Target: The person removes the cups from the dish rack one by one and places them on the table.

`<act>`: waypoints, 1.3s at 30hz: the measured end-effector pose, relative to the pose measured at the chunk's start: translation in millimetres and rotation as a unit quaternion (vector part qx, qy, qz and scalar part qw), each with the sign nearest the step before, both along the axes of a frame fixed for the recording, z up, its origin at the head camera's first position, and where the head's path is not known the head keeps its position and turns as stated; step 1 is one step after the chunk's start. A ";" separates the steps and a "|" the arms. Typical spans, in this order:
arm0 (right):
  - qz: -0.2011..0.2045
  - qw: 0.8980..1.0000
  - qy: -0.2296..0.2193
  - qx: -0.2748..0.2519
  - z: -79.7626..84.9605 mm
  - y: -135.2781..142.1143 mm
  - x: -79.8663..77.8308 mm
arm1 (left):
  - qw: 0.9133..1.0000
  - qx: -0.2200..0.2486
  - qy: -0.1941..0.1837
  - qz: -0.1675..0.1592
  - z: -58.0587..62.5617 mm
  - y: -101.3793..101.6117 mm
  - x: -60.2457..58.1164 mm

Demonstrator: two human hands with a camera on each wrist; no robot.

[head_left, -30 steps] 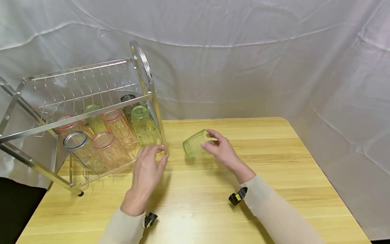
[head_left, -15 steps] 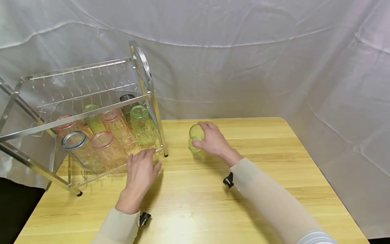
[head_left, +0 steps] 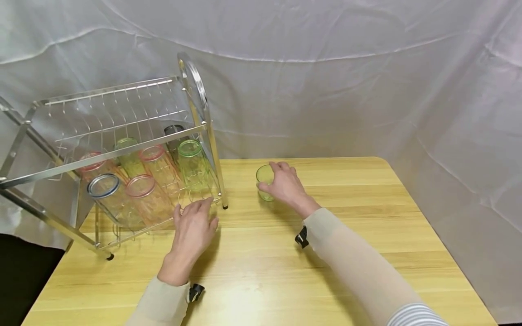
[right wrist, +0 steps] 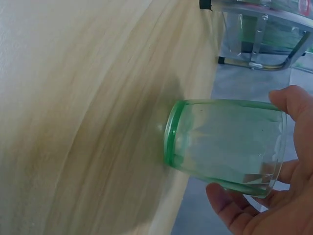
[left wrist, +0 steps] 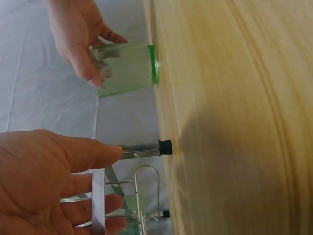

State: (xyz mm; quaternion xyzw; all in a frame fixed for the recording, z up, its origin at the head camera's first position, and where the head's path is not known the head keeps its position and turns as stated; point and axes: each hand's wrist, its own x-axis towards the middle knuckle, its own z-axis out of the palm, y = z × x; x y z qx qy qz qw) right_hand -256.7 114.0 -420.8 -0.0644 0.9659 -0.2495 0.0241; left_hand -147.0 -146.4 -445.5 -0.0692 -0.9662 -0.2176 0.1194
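A green glass (head_left: 264,182) stands rim-down on the wooden table (head_left: 285,271), right of the rack. My right hand (head_left: 274,177) grips it from above, thumb and fingers curled round its base. The right wrist view shows the green glass (right wrist: 225,142) with its thick rim on the wood. My left hand (head_left: 195,216) lies with relaxed, spread fingers at the lower front corner of the metal dish rack (head_left: 195,86). In the left wrist view its fingers (left wrist: 73,154) lie against a rack bar (left wrist: 139,151). It holds nothing.
The rack's lower tier holds several tilted glasses: green (head_left: 190,159), pink (head_left: 142,190) and blue-rimmed (head_left: 103,186). Its upper tier is bare wire. A white cloth backdrop (head_left: 346,81) hangs behind. The table edge runs along the right.
My right hand turned the green glass from lying on its side to rim-down and carried it back onto the table. My left hand drew back slightly from the rack's corner post.
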 end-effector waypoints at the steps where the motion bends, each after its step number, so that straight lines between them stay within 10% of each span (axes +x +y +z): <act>1: 0.001 1.000 -0.004 -0.004 -0.3 0.8 -0.3 | 1.000 0.000 -0.002 0.000 0.5 0.2 0.1; 39: -0.010 1.000 -0.006 -0.021 -3.4 -2.1 -8.7 | 1.000 -0.010 -0.029 -0.008 4.3 -1.5 -1.4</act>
